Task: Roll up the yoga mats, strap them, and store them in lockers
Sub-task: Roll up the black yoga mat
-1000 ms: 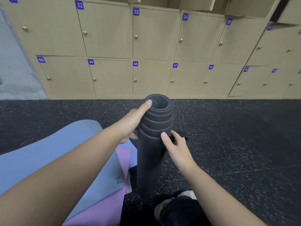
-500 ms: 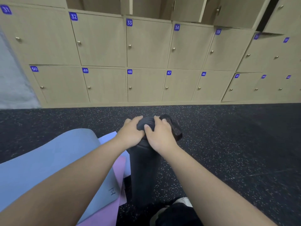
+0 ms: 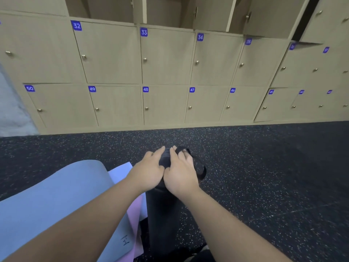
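A dark grey rolled yoga mat (image 3: 162, 220) stands upright on the floor in front of me. My left hand (image 3: 149, 172) lies over the left side of its top end. My right hand (image 3: 181, 173) covers the right side of the top, fingers over a black strap (image 3: 201, 170) that loops out to the right of the roll. Both hands hide most of the roll's top. A blue mat (image 3: 56, 201) lies flat at my left, over a pink mat (image 3: 135, 216) and a lighter blue one (image 3: 120, 172).
Beige numbered lockers (image 3: 166, 57) line the wall ahead, all shut in the two lower rows; the row above has open doors (image 3: 207, 12). Dark speckled rubber floor (image 3: 264, 176) stretches ahead and to the right. My shoe (image 3: 204, 250) shows by the roll's base.
Both hands went from the sides of the roll to its top. The stepped, telescoped layers seen a second ago are now pushed down and covered. The camera tilted up toward the lockers.
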Demonstrator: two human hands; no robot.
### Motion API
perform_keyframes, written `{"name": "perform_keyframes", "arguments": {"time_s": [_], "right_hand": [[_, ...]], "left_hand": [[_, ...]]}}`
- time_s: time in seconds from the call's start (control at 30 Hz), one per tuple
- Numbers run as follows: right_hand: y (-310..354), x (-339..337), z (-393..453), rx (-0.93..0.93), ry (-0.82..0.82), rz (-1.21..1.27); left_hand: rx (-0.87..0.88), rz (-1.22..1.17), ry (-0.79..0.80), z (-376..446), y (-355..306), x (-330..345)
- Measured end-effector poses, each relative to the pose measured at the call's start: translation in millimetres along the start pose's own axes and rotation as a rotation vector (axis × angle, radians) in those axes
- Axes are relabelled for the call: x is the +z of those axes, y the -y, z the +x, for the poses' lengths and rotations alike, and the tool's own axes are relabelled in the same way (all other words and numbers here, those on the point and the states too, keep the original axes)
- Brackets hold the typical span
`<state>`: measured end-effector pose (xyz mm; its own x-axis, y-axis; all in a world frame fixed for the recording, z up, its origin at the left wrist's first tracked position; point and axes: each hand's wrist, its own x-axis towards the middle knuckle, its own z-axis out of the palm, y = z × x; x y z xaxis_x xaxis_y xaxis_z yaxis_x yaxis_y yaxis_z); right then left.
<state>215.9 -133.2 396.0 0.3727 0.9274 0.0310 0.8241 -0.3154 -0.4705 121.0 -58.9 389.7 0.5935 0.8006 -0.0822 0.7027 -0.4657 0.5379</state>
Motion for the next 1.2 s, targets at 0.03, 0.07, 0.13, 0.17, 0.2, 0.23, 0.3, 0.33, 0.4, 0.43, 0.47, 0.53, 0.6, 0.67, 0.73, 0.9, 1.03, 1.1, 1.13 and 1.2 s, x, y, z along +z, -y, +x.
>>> {"name": "perform_keyframes", "arguments": {"time_s": [0.03, 0.07, 0.13, 0.17, 0.2, 0.23, 0.3, 0.33, 0.4, 0.43, 0.47, 0.53, 0.6, 0.67, 0.73, 0.9, 1.03, 1.1, 1.13, 1.2], "right_hand": [[0.7, -1.5, -1.8, -0.013, 0.017, -0.009], [1.7, -2.7, -4.8, -0.023, 0.035, -0.012], [3.5, -5.6, -12.6, -0.036, 0.061, -0.009], [4.6, -6.6, -16.5, -0.042, 0.072, -0.009], [6.1, -8.0, -21.1, -0.048, 0.082, -0.009], [7.3, -9.2, -25.5, -0.052, 0.091, -0.009], [8.5, -11.7, -35.1, -0.058, 0.105, -0.014], [8.9, -12.9, -41.2, -0.059, 0.116, -0.019], [8.0, -15.5, -54.5, -0.059, 0.129, -0.027], [7.4, -17.0, -61.0, -0.057, 0.133, -0.025], [7.1, -18.9, -67.9, -0.052, 0.139, -0.017], [6.7, -22.8, -79.8, -0.046, 0.147, -0.004], [6.6, -27.7, -89.2, -0.054, 0.154, -0.004], [6.3, -33.3, -96.9, -0.065, 0.130, 0.001], [5.6, -40.4, -104.8, -0.076, 0.078, 0.004], [3.3, -63.3, -130.5, -0.146, 0.030, -0.004], [-2.3, -75.4, -147.6, -0.182, -0.014, -0.122], [-5.2, -76.3, -152.0, -0.197, -0.008, -0.142], [-6.7, -75.7, -153.3, -0.213, -0.010, -0.151], [-9.1, -72.0, -155.1, -0.252, -0.024, -0.153]], "left_hand": [[0.006, 0.006, 0.010, -2.1, 0.9, -0.3], [0.004, 0.009, 0.021, -5.1, 1.6, -0.9], [0.000, 0.008, 0.050, -12.5, 1.9, -1.2], [-0.001, 0.002, 0.065, -17.2, 1.6, -0.8], [-0.005, -0.002, 0.079, -22.1, 0.7, -0.9], [-0.009, -0.002, 0.088, -27.3, -0.9, -1.4], [-0.012, 0.001, 0.103, -38.6, -5.1, -2.4], [-0.011, 0.006, 0.111, -45.2, -7.2, -2.5], [0.000, 0.021, 0.120, -58.6, -13.4, -1.6], [0.010, 0.032, 0.122, -65.1, -16.7, -0.9], [0.019, 0.046, 0.125, -71.1, -19.4, 0.1], [0.026, 0.076, 0.122, -81.0, -22.8, 0.8], [0.032, 0.086, 0.110, -87.2, -23.1, 0.4], [0.037, 0.058, 0.087, -92.4, -22.7, -1.1], [0.047, 0.008, 0.054, -97.3, -22.7, -1.8], [0.042, -0.049, -0.060, -103.9, -12.2, -0.7], [0.017, -0.103, -0.115, -101.1, -0.9, -3.8], [0.029, -0.138, -0.144, -100.0, 0.8, -3.6], [0.034, -0.152, -0.159, -99.4, 0.9, -2.9], [0.042, -0.156, -0.183, -98.9, -0.2, -1.0]]}}
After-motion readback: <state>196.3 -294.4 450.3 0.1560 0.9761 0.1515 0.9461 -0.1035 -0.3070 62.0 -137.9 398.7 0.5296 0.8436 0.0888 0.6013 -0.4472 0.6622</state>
